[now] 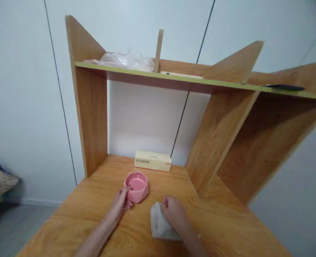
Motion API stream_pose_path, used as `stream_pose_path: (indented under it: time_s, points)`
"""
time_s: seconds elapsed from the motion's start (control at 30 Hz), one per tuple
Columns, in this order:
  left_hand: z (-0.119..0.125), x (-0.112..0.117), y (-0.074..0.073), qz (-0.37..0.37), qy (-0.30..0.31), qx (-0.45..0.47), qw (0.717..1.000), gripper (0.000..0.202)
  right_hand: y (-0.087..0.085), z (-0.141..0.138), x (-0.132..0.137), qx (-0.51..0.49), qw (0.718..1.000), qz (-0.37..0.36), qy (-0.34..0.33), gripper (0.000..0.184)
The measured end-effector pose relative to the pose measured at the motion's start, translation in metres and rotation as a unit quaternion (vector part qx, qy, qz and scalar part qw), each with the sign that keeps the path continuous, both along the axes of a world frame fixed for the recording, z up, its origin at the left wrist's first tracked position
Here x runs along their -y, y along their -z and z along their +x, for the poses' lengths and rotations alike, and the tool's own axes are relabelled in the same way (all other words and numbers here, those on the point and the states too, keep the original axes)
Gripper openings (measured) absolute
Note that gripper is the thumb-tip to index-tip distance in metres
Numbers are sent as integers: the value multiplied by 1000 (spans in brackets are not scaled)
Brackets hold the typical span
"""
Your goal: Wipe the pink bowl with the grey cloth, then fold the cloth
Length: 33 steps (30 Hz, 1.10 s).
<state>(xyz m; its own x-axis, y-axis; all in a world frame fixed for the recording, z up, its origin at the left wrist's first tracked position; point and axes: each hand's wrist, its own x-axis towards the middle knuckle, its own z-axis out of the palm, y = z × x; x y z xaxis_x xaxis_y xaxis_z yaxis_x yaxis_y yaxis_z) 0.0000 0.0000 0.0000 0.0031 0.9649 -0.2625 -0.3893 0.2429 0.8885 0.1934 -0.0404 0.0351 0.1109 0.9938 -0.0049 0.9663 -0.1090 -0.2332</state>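
A small pink bowl (137,186) sits on the wooden desk (222,228). My left hand (120,205) rests against the bowl's near left side, fingers curled on its rim. To the right, my right hand (174,213) is closed over a crumpled white cloth (159,225) that lies on the desk surface. The two hands are a short gap apart.
A cream-coloured box (152,160) lies at the back of the desk against the wall. A shelf above carries a clear plastic bag (127,60), a flat pale item (181,74) and a dark object (284,86). Wooden side panels (91,107) flank the bay.
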Motion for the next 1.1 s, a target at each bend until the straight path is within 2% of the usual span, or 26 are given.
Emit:
stream_pose_path:
  time_s: [0.23,0.33,0.5,0.6,0.73,1.1]
  points:
    - [1,-2,0,2,1,-5,1000,47,-4,-20,9,-19,998,-1,-58,20]
    - [1,-2,1,5,-1,-8,1000,45,-10,-23,6,-72,993,55,-80,22]
    - [2,0,0,14,-1,-16,1000,42,-9,-30,-6,-200,970,133,-48,36]
    - [3,2,0,22,-1,-20,1000,41,-4,-36,-13,-254,957,132,-45,46]
    - [4,3,0,32,1,-22,999,41,2,-44,-21,-291,949,110,-54,42]
    - [4,-1,3,55,-4,-17,998,42,4,-49,-32,-296,950,93,-38,36]
